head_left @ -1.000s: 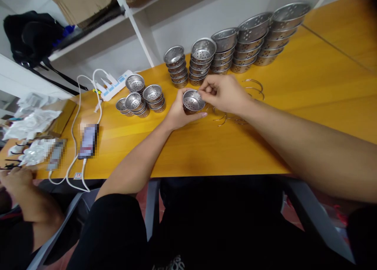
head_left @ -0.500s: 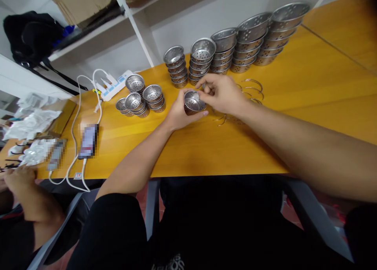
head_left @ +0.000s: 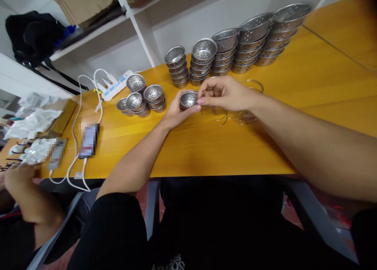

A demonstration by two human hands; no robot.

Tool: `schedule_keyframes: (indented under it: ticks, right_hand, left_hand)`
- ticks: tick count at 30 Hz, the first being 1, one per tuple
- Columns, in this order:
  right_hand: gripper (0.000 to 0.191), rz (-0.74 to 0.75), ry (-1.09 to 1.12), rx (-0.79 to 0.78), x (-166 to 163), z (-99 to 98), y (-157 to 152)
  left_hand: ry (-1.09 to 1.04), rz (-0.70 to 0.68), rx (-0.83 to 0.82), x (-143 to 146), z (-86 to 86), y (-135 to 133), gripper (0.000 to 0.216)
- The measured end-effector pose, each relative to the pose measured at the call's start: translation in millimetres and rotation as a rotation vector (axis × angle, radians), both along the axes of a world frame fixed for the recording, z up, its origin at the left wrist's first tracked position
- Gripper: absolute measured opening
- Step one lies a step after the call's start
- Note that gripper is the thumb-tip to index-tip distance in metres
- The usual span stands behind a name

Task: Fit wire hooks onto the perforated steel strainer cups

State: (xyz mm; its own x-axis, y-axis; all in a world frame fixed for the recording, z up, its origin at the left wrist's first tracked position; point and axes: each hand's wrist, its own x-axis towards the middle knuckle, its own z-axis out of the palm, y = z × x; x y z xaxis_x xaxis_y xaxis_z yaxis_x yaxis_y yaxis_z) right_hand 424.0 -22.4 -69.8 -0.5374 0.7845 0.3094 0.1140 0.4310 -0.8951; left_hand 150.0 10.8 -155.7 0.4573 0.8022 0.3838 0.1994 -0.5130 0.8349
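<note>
A small perforated metal cup [head_left: 188, 99] is wrapped in the fingers and thumb of my left hand [head_left: 175, 112], its mouth turned up and slightly toward me. At the right side of its rim, my right hand [head_left: 219, 93] has thumb and forefinger pinched together. Whatever lies in that pinch is too small or hidden to make out. Thin curved metal wires [head_left: 246, 117] rest on the table below and behind my right hand, partly covered by it.
Several stacks of perforated metal cups [head_left: 203, 62] line the table's back edge. Smaller cup stacks [head_left: 143, 99] stand to the left, near a power strip [head_left: 116, 87] with white cables. A phone [head_left: 89, 140] lies at left. A co-worker's arm [head_left: 32, 199] is at far left.
The cup has shifted slightly left and tilted, showing less of its inside. My right hand has moved from over the cup's opening to its right rim, fingers still pinched.
</note>
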Motion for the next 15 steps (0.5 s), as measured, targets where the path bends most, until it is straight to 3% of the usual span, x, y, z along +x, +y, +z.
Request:
schedule_keyframes:
  ticks: [9, 15]
  right_hand:
    - [0.081, 0.028, 0.076, -0.055, -3.8, -5.3, 5.5]
    - [0.076, 0.006, 0.071, -0.053, -6.5, -3.6, 2.7]
  left_hand:
    - [0.035, -0.006, 0.178, 3.9, -9.9, 4.9, 0.095]
    - [0.085, 0.05, 0.186, 4.2, -9.3, 5.7, 0.095]
